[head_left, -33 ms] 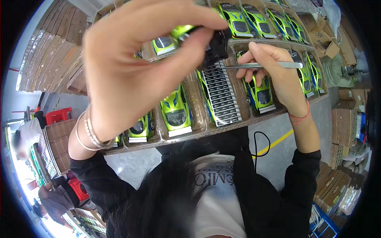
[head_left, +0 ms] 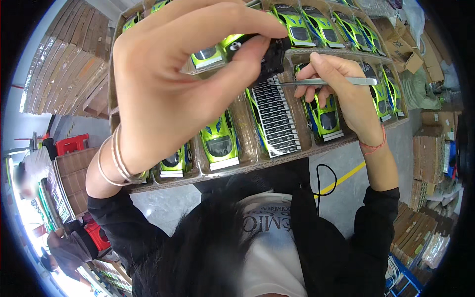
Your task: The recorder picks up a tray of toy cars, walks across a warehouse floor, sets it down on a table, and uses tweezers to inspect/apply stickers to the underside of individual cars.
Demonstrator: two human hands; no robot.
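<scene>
1. The sticker sheet (head_left: 279, 121) is a long white strip with dark labels. It lies in the tray (head_left: 316, 149), over a toy car (head_left: 254, 110). Its long way runs from far to near, and the near end leans a little right.
2. The right hand (head_left: 341, 89) is nearer to the sheet, just off its far right side. Its thumb and finger pinch the tweezers (head_left: 365, 81), which point left at the sheet's far end. Whether the tip touches the sheet, one cannot tell.
3. The left hand (head_left: 168, 84) is bent over the tray, with its thumb and finger pinching a black thing (head_left: 273, 58). The sheet lies on the near side of that thing, a bit to the right.
4. The black thing is in the way of seeing the sheet's far end. The left hand also hides part of the tray.
5. One green car (head_left: 220, 141) sits left of the sheet and another green car (head_left: 328, 118) sits right, each in its own slot.
6. Stacked cardboard (head_left: 69, 69) stands well off to the far left.
</scene>
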